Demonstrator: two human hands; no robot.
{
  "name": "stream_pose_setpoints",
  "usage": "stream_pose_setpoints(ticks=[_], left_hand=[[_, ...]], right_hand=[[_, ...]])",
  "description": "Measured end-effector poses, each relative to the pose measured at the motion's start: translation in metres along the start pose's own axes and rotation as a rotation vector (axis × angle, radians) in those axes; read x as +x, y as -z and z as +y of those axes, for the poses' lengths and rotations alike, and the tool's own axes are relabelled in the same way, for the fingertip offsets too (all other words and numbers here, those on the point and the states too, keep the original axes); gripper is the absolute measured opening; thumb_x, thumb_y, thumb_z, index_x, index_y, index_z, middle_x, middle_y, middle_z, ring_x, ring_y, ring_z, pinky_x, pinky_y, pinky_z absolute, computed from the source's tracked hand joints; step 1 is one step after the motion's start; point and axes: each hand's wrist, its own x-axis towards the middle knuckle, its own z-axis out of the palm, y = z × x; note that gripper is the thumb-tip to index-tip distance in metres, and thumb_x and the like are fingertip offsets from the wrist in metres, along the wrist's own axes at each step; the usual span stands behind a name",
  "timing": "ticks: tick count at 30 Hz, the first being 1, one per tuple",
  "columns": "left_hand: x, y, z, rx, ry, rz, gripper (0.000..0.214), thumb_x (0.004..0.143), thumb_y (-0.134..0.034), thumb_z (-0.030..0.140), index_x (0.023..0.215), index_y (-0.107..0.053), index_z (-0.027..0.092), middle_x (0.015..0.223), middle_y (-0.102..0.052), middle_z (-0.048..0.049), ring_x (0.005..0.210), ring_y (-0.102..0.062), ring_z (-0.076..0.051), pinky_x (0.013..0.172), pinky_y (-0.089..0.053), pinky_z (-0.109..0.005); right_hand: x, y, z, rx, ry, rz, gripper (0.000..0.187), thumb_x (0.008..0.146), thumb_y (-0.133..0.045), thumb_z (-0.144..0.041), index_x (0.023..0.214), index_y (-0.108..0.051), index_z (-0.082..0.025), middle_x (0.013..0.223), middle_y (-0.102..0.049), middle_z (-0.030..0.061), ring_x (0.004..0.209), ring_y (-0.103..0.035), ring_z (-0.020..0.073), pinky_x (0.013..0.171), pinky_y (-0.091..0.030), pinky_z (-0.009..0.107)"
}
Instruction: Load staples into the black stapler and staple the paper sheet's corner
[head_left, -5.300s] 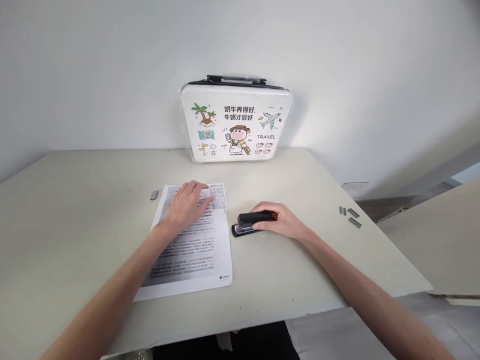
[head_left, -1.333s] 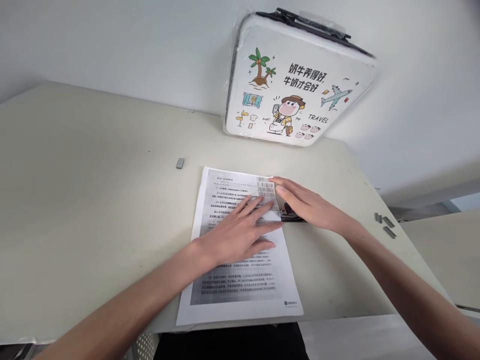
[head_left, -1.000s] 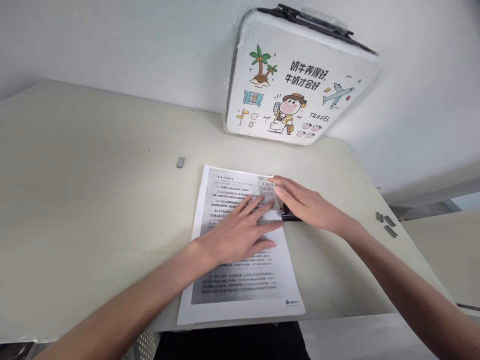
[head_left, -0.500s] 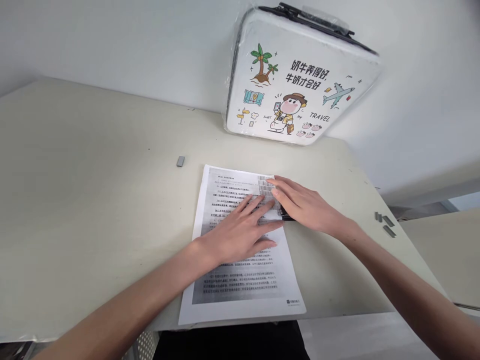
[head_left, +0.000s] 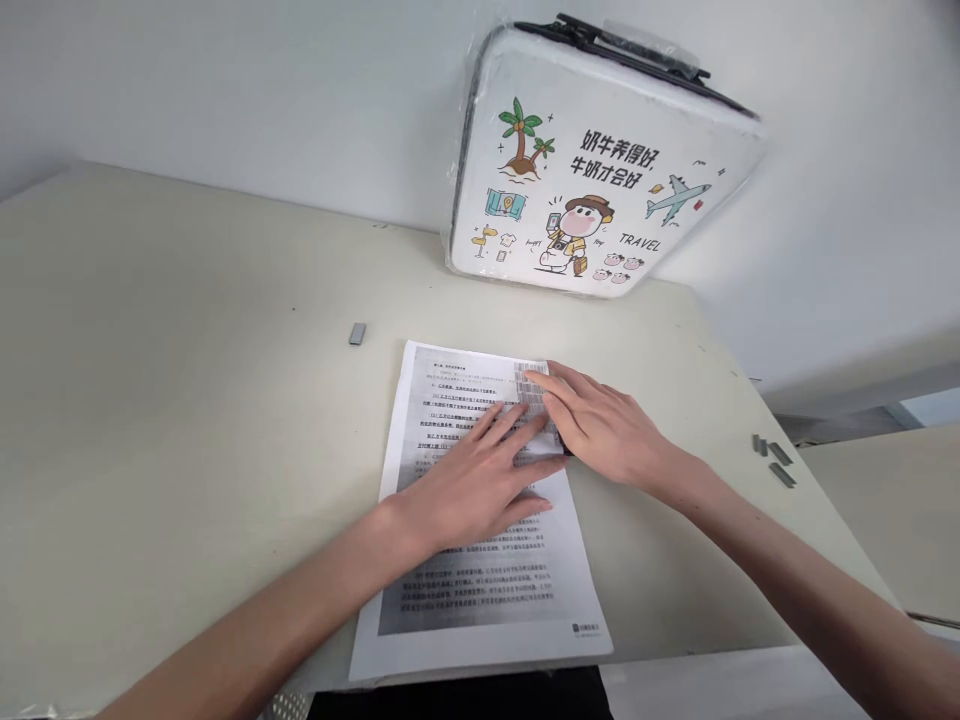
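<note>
A stack of printed paper sheets (head_left: 487, 640) lies at the front of the table. My left hand (head_left: 480, 475) rests flat on the sheets, palm down, fingers spread. At their upper right edge, my right hand (head_left: 604, 420) is cupped over a dark stapler (head_left: 566, 451). Only a small dark part of it shows below the palm; the rest is hidden. Beside my right fingertips is a barcode-like striped patch (head_left: 531, 393). The fingertips of both hands are close together there.
A white suitcase (head_left: 637, 110) with cartoon prints, wrapped in clear plastic, stands against the wall at the back. One grey staple strip (head_left: 358, 334) lies left of the paper. Several more grey strips (head_left: 781, 475) lie near the table's right edge.
My right hand has come down slightly over the stapler, hiding more of its dark part. The left hand stays on the paper. The whole view has shifted a little.
</note>
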Motion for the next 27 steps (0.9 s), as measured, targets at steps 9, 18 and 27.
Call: stream_pose_setpoints(ticks=[9, 18, 27], left_hand=[[0.001, 0.003, 0.001, 0.006, 0.017, -0.017, 0.051, 0.109, -0.051, 0.05, 0.157, -0.052, 0.032, 0.172, -0.037, -0.009, 0.164, -0.022, -0.035, 0.134, -0.019, -0.058], [0.001, 0.007, 0.001, -0.01, 0.022, -0.046, 0.047, 0.11, -0.049, 0.051, 0.15, -0.06, 0.029, 0.17, -0.041, -0.0098, 0.164, -0.02, -0.033, 0.134, -0.019, -0.057], [-0.001, 0.01, 0.003, 0.018, 0.018, -0.07, 0.049, 0.111, -0.046, 0.051, 0.153, -0.056, 0.029, 0.173, -0.034, -0.0118, 0.164, -0.022, -0.034, 0.133, -0.019, -0.058]], right_hand=[[0.004, -0.013, -0.004, -0.121, 0.058, 0.108, 0.056, 0.11, -0.022, -0.035, 0.161, -0.046, -0.034, 0.166, -0.048, 0.0101, 0.147, -0.052, 0.0317, 0.104, -0.056, 0.055], [0.005, -0.019, -0.01, -0.171, 0.076, 0.146, 0.056, 0.111, -0.021, -0.034, 0.162, -0.045, -0.032, 0.165, -0.049, 0.0115, 0.142, -0.054, 0.0349, 0.095, -0.06, 0.055], [-0.007, -0.002, 0.005, 0.213, -0.005, 0.162, 0.053, 0.113, -0.02, -0.048, 0.159, -0.044, -0.035, 0.158, -0.058, 0.004, 0.137, -0.062, 0.0285, 0.105, -0.056, 0.05]])
